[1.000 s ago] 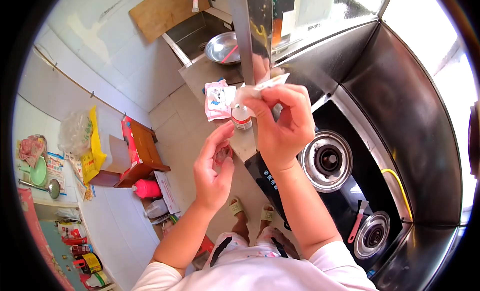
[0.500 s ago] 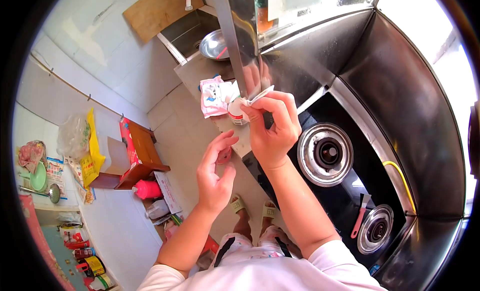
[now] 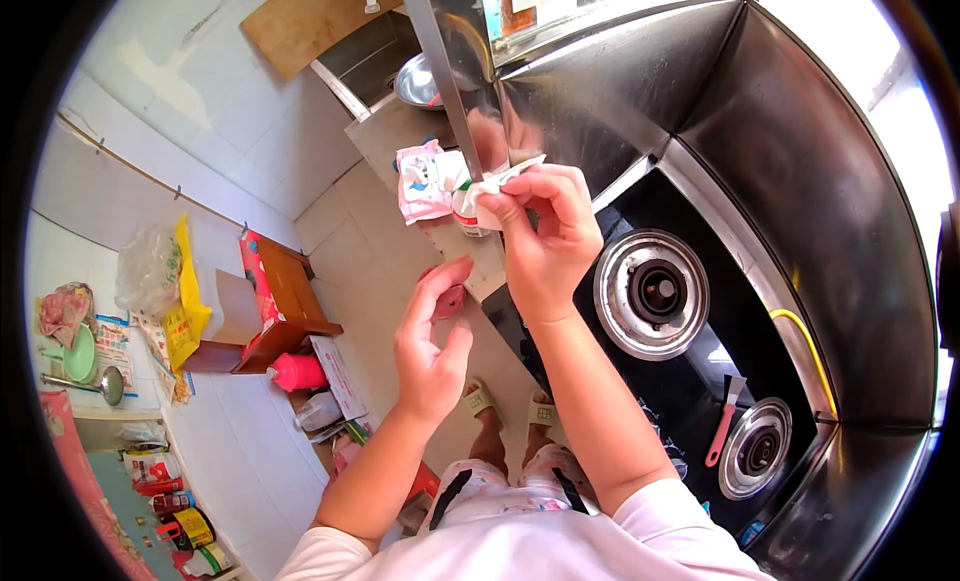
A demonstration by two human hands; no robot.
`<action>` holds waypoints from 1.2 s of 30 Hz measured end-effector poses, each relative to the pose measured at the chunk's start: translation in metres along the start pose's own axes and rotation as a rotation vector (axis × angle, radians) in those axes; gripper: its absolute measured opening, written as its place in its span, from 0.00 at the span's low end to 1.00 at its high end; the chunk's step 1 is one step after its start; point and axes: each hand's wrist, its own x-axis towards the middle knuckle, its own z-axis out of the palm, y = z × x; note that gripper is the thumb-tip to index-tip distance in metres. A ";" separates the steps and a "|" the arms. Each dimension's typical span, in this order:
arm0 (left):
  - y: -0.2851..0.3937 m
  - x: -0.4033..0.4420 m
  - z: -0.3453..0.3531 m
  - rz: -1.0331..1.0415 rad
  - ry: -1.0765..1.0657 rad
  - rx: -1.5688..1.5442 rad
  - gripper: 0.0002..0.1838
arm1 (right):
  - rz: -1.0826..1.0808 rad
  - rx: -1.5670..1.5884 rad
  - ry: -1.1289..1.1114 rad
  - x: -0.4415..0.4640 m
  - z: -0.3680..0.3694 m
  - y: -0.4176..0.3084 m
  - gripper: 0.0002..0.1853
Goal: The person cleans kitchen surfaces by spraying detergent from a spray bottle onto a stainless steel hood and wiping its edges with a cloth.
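Observation:
My right hand (image 3: 550, 236) pinches a crumpled white wipe (image 3: 490, 193) between thumb and fingers. The wipe lies at the lower end of the shiny metal panel (image 3: 440, 61), whose surface mirrors the hand. My left hand (image 3: 430, 356) hangs in the air, lower and to the left, its fingers curved, the thumb apart and no object visible in it. Beyond it, a pink-and-white pack of wipes (image 3: 425, 186) rests on the counter, beside a white tub (image 3: 468, 221) partly hidden by the wipe.
To the right is a black gas stove with a large burner (image 3: 652, 293) and a smaller burner (image 3: 756, 449), a red-handled scraper (image 3: 722, 426) and a yellow hose (image 3: 800, 356). A metal bowl (image 3: 418, 83) sits near the sink. Shelves with packets and bottles (image 3: 190, 529) are at left.
The right hand has shifted slightly up with the wipe, which now looks more bunched at the panel's edge. The left hand stays nearly in place. The view has tilted a little.

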 end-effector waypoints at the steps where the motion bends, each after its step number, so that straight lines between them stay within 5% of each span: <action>1: 0.001 0.002 0.003 0.000 0.001 -0.001 0.27 | 0.000 -0.001 -0.001 -0.004 -0.003 0.004 0.13; 9: -0.006 0.018 0.020 0.094 0.015 0.030 0.30 | -0.162 -0.381 0.021 -0.034 -0.009 0.022 0.12; 20: 0.028 0.034 0.019 0.273 -0.026 0.074 0.40 | -0.337 -0.341 0.046 0.007 0.012 -0.013 0.12; 26: -0.015 0.020 0.033 0.155 -0.053 -0.045 0.44 | -0.220 -0.456 0.001 -0.023 -0.005 0.016 0.12; 36: 0.046 0.055 0.020 0.477 0.000 0.071 0.45 | -0.330 -0.378 0.074 0.030 0.024 -0.041 0.11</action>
